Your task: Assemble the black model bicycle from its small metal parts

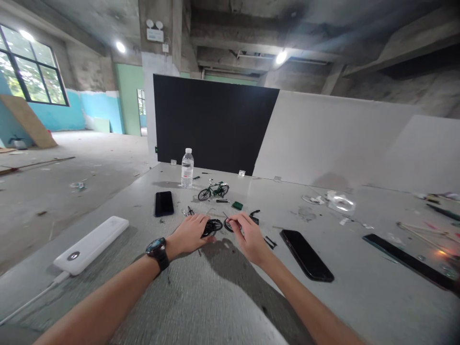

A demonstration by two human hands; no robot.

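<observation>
My left hand (192, 232), with a black watch on its wrist, rests palm down over the tabletop. Its curled fingers grip a partly assembled black model bicycle (213, 226), partly hidden beneath them. Opposite, my right hand (247, 237) is pinched at the fingertips around a thin dark piece (225, 214). A small spoked wheel (227, 225) lies under those fingers, partly covered. Behind the hands stands a complete dark green model bicycle (214, 190). Around it are a green rectangular piece (237, 205), a black part (254, 217) and small black strips (270, 242).
A water bottle (187, 168) stands at the back. One phone (164, 203) lies at left, another (306, 255) near my right forearm. A white power bank (91, 245) with a cable is at far left. A tape roll (341, 203) and a long black object (409, 261) lie right. Panels (215, 124) close off the back.
</observation>
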